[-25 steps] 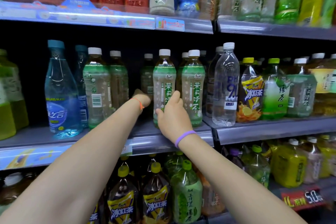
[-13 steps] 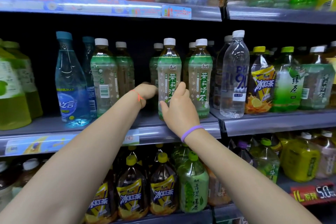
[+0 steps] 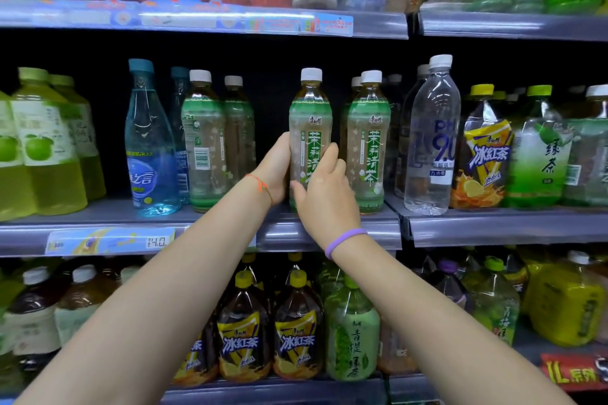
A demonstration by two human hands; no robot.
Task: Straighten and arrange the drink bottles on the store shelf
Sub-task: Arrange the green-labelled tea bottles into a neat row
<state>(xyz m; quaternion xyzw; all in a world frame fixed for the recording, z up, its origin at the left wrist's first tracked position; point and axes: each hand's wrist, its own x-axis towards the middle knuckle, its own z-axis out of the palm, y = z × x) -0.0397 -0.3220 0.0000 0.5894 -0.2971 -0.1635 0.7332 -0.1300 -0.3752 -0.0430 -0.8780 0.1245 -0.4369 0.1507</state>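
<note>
1. Jasmine tea bottle [image 3: 310,128] upright at middle shelf [image 3: 332,230] front, held between both hands: left hand [image 3: 274,171] wrapped round, right hand [image 3: 324,187] pinching.
2. Could knock twin bottle [image 3: 368,141] just right.
3. Might slide off near edge.

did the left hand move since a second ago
Yes. The left hand came forward out of the gap behind the jasmine tea bottle and now grips its left side, near the shelf edge.
</note>
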